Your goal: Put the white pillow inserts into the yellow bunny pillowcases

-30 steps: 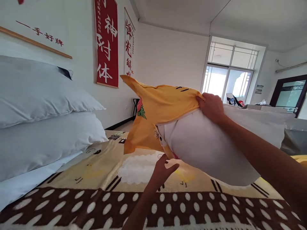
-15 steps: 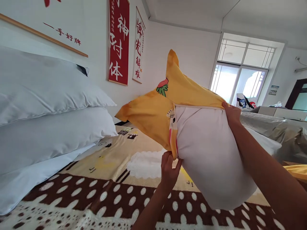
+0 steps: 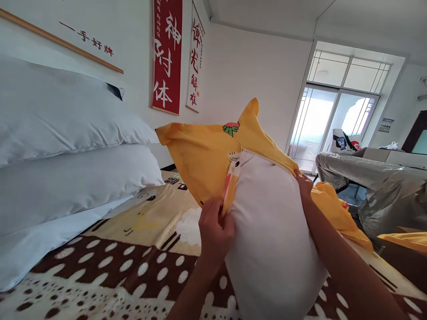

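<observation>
A yellow pillowcase with a printed eye and a strawberry-like motif covers the far end of a white pillow. The pillow's near part is bare and slants down toward me over the blanket. My left hand is closed on the left edge of the case's opening, low beside the pillow. On the opposite side my right hand grips the opening's right edge, fingers partly hidden by the cloth. Both empty corners of the case stick out, one to the left and one upward.
White pillows are stacked at the left. A patterned blanket lies beneath. More yellow cloth lies at the right, near a cardboard box and a plastic-covered piece of furniture. Scrolls hang on the wall.
Both hands have come lower and to the left with the case and pillow. The pillow stands more upright, and the case's left corner has risen. Yellow cloth behind at the right now shows.
</observation>
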Tool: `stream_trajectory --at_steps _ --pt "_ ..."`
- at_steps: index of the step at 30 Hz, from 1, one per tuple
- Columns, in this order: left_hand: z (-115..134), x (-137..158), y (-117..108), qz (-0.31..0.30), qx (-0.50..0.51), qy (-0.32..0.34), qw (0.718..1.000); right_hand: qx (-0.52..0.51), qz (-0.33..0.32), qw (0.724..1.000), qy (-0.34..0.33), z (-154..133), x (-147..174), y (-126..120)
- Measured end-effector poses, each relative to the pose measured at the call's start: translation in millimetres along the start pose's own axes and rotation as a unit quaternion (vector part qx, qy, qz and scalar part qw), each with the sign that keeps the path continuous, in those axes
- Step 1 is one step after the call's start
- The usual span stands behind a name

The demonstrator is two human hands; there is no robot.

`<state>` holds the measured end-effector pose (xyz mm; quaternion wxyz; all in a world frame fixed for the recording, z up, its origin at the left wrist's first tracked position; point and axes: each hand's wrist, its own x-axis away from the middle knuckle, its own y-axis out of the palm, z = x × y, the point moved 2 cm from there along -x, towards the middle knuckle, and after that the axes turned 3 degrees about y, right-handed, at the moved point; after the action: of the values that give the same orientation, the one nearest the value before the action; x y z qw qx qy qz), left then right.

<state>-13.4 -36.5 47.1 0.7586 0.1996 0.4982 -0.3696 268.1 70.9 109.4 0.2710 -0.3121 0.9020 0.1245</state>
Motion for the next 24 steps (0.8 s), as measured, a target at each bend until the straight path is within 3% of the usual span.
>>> stream_trajectory --at_steps 5,9,13,17,19,21,24 --pt "-35.4 -10.5 2.7 -0.129 -0.033 -0.166 0.977 -0.003 0.020 0.999 0.041 7.9 34.5 12.3" --pt "-66.9 -13.7 9.7 -0.165 -0.075 -0.204 0.962 0.009 0.018 0.999 0.030 3.1 54.2 17.8" --pt "-64.2 -1.3 22.9 -0.140 -0.114 -0.160 0.970 0.013 0.026 0.999 0.040 9.6 58.4 17.5" --pt "-43.5 20.2 36.0 0.006 -0.094 0.022 0.995 -0.009 0.016 0.997 0.079 26.3 52.8 11.6" --pt "-36.8 27.4 39.5 0.030 -0.069 0.072 0.995 -0.024 0.009 0.995 0.092 28.5 49.2 5.9" --pt "-31.6 29.1 39.4 0.029 -0.052 0.086 0.995 -0.036 0.014 0.995 0.093 20.1 42.7 -1.4" --pt "-23.1 25.6 35.7 0.024 -0.006 0.085 0.996 -0.041 0.038 0.996 0.072 -15.7 22.3 -11.1"
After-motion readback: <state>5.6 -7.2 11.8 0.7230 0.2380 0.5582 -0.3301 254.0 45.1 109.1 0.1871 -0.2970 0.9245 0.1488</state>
